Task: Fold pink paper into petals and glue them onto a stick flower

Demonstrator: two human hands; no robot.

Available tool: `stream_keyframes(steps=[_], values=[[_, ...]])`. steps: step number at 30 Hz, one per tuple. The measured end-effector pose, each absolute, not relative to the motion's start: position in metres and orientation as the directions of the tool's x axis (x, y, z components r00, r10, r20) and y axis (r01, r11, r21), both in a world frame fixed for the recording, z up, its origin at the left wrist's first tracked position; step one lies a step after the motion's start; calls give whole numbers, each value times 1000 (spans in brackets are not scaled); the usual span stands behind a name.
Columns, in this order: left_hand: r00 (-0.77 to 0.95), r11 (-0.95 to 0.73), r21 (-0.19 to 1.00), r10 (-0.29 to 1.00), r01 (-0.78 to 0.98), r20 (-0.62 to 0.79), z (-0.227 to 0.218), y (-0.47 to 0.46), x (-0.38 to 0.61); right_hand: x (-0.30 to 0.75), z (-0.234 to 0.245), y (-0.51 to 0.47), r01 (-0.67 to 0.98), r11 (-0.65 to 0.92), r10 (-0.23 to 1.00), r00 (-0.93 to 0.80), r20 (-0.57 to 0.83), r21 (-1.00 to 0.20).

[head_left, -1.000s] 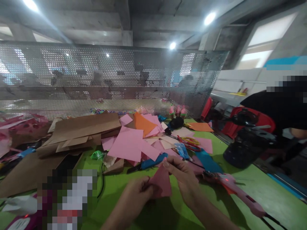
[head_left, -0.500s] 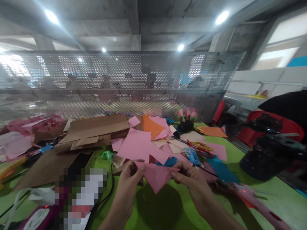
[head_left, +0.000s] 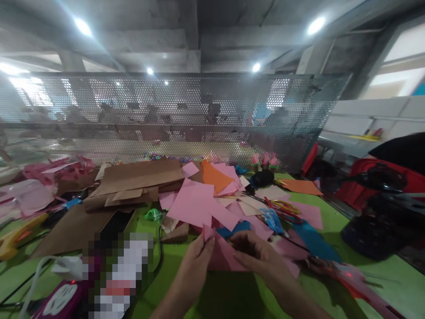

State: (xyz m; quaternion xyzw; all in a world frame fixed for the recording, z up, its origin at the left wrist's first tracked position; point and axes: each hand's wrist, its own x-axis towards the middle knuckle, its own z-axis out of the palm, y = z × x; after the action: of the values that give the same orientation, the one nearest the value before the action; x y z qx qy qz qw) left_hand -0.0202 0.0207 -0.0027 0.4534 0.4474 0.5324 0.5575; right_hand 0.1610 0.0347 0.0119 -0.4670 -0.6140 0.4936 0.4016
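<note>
A folded piece of pink paper [head_left: 222, 254] is held up between my two hands, over the green tabletop. My left hand [head_left: 198, 257] pinches its left edge, thumb in front, and a corner sticks up above the thumb. At the right side, the fingers of my right hand [head_left: 254, 252] are closed around the paper's edge; some fingertips are hidden behind it. Just beyond lie pink sheets [head_left: 192, 201] and a blue piece [head_left: 234, 229].
Brown cardboard [head_left: 139, 177] is piled at the back left, before a perforated metal screen [head_left: 199, 115]. Scissors [head_left: 282, 208] lie right of the pink sheets. A pink glue gun [head_left: 360, 281] rests at the right. A purple power strip [head_left: 63, 299] sits at the front left.
The pink paper has turned from a downward-pointing triangle so that a corner now points up and a straight edge lies below. Both hands have come closer together.
</note>
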Motion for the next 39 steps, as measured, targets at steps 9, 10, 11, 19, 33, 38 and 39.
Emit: stream_keyframes(steps=[9, 10, 11, 19, 33, 38, 39], values=[[377, -16, 1000, 926, 13, 10, -8, 9, -15, 150, 25, 23, 202, 237, 944, -278, 177, -950], [389, -21, 1000, 921, 15, 13, -8, 9, -15, 150, 23, 24, 197, 235, 949, -258, 181, -952], [393, -25, 999, 919, 27, 12, -8, 8, -15, 151, 22, 25, 193, 226, 957, -225, 181, -955], [342, -97, 976, 939, 194, 25, -12, 13, -15, 155, 21, 28, 15, 91, 992, -92, 89, -996], [189, 66, 998, 980, -8, -63, -11, 24, -18, 156, 14, 35, 125, 41, 974, -225, 12, -991], [170, 29, 998, 985, 60, -39, -18, 30, -26, 164, 13, 40, 107, 22, 990, -139, 7, -994], [169, 20, 998, 985, 58, -30, -18, 31, -27, 165, 12, 41, 104, 17, 990, -141, 2, -994]])
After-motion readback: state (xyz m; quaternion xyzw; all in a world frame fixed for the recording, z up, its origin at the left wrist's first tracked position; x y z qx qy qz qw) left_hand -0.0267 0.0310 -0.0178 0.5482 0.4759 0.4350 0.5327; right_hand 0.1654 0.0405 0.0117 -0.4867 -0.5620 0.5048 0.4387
